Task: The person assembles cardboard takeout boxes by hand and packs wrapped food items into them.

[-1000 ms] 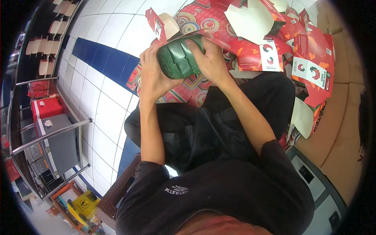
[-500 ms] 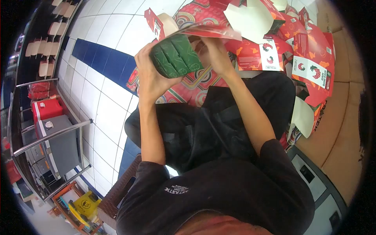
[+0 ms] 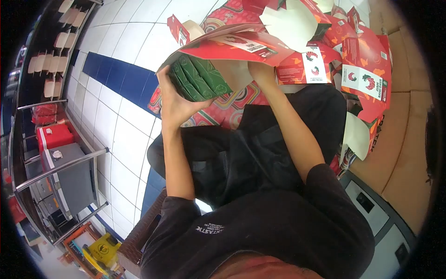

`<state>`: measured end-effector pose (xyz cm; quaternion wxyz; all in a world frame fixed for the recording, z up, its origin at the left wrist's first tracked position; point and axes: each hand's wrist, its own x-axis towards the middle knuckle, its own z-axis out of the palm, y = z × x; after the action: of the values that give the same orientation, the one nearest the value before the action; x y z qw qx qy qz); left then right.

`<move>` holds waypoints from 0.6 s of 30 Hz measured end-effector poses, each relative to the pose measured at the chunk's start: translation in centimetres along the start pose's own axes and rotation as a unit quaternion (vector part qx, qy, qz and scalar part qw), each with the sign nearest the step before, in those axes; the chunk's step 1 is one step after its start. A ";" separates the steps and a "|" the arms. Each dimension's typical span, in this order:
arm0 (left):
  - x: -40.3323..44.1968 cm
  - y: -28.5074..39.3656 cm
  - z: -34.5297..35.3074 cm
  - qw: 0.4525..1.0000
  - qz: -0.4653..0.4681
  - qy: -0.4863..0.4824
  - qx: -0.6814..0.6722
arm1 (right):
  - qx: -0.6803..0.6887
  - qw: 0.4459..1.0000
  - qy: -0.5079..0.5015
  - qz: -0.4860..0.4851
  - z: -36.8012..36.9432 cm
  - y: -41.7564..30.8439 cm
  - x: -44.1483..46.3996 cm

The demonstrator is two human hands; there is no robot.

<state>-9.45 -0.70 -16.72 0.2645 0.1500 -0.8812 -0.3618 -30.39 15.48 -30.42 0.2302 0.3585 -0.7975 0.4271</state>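
Observation:
A partly open red carton (image 3: pixel 232 46) with a pale inner side is held above my crossed legs. Inside its left part sit several green packets (image 3: pixel 197 78) in a row. My left hand (image 3: pixel 174 100) wraps round the carton's left side and the packets, with the thumb below them. My right hand (image 3: pixel 261 73) is at the carton's right part, and its fingers are hidden behind the red panel. Beneath both hands is a red patterned cushion (image 3: pixel 232 109).
Several red cartons (image 3: pixel 362 79) with pale flaps lie to the right, beside brown cardboard (image 3: pixel 404 139). Another small red carton (image 3: pixel 178 30) stands beyond my hands. At the left are a metal rack (image 3: pixel 65 168) with a red case (image 3: pixel 55 135), and a yellow object (image 3: pixel 103 249).
The red carton has tilted and spread open, so its printed panel now shows above the green packets. My right hand has left the packets' front and moved right, behind the panel.

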 end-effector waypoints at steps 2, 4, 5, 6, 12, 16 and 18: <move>-0.1 0.2 0.0 0.999 -0.016 -0.009 -0.032 | 0.135 0.987 0.028 0.087 0.3 -0.7 -0.9; 0.2 0.0 0.0 0.999 -0.005 -0.013 -0.032 | 0.270 0.949 0.040 0.156 1.3 -0.5 -2.6; 0.3 -0.1 0.0 0.999 0.007 -0.015 -0.034 | 0.313 0.933 0.038 0.173 1.8 0.3 -2.9; 0.2 -0.2 0.0 0.999 0.007 -0.013 -0.035 | 0.355 0.914 0.039 0.191 1.9 0.8 -2.9; 0.1 0.2 0.0 0.997 -0.020 -0.024 -0.066 | 0.218 0.968 -0.019 0.125 -1.0 -0.4 -1.0; 0.4 -0.4 0.2 0.999 0.023 0.001 -0.044 | 0.235 0.965 0.003 0.116 -0.9 -0.8 -1.5; 0.2 -0.8 0.1 0.998 0.017 0.006 -0.053 | 0.219 0.973 0.035 0.071 -0.5 -0.6 -1.7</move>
<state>-9.63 -1.29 -17.26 0.2831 0.1228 -0.8618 -0.4026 -28.84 16.34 -30.94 0.1431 0.3277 -0.6994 0.6189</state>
